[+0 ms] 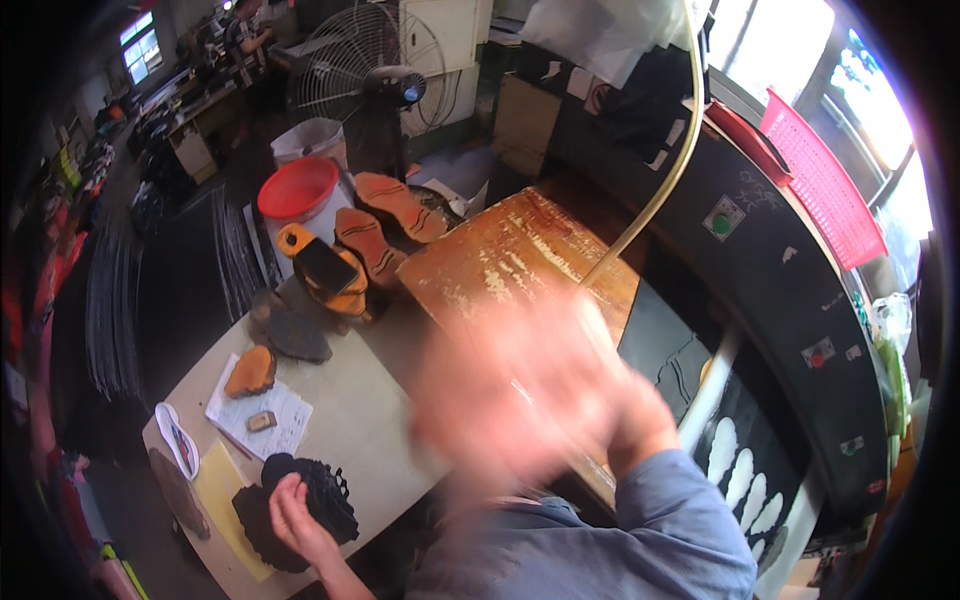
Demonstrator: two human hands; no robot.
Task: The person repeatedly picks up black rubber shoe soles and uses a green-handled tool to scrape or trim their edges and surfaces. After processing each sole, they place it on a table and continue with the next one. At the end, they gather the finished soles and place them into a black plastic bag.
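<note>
My left hand (297,512) is at the lower left of the table (385,430), its fingers curled against a black sole piece (328,498) with a knobbly edge. Under and beside it lies a flatter black piece (260,535), partly over a yellow sheet (225,490). Close to the camera, my right hand (530,380) is a large smear of motion in front of the worn brown board (520,245). Its fingers cannot be made out, and it hides part of the board and table edge. An orange-brown piece (250,372) and a small tan block (262,421) rest on white paper (285,440).
Brown shoe soles (368,245), orange sole-shaped pieces (340,300) and a red basin (298,190) stand beyond the table. A fan (375,80) is behind them. On the right, a dark machine (800,270) with buttons runs beside a yellowish tube (672,180). Another person (247,45) is far back.
</note>
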